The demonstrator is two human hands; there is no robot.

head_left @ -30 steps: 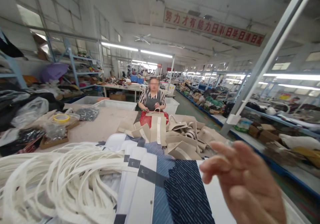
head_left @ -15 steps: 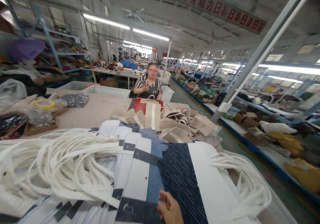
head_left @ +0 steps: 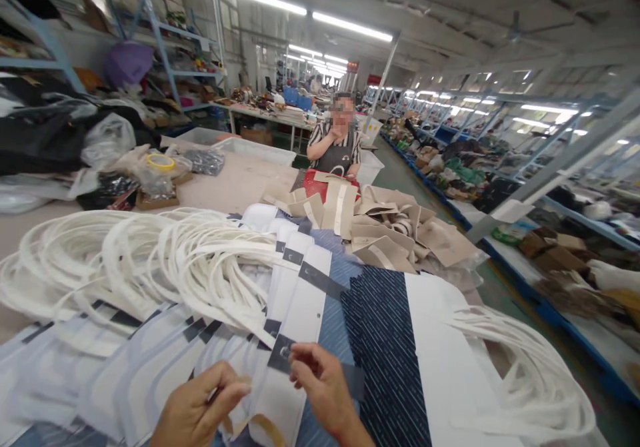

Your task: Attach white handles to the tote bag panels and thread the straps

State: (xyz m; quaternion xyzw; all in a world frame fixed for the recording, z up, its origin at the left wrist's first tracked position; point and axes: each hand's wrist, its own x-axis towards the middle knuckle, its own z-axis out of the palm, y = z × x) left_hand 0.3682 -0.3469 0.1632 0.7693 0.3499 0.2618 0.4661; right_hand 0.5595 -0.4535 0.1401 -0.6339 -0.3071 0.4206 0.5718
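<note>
My left hand is low at the centre-left, above white pieces, its thumb and fingers pinched; what they hold, if anything, is too small to name. My right hand has curled fingers beside a dark patch on a white panel; whether it grips anything is unclear. White straps lie looped in a heap to the left. Dark blue striped fabric pieces overlap to the right of my right hand.
Across the table a person sits behind beige pieces. A yellow tape roll rests on plastic bags at the left. More white straps hang at the right. Shelves line both sides.
My left hand has come into view. My right hand shows higher and more fully. The view has turned left, and the person opposite has raised a hand to the face.
</note>
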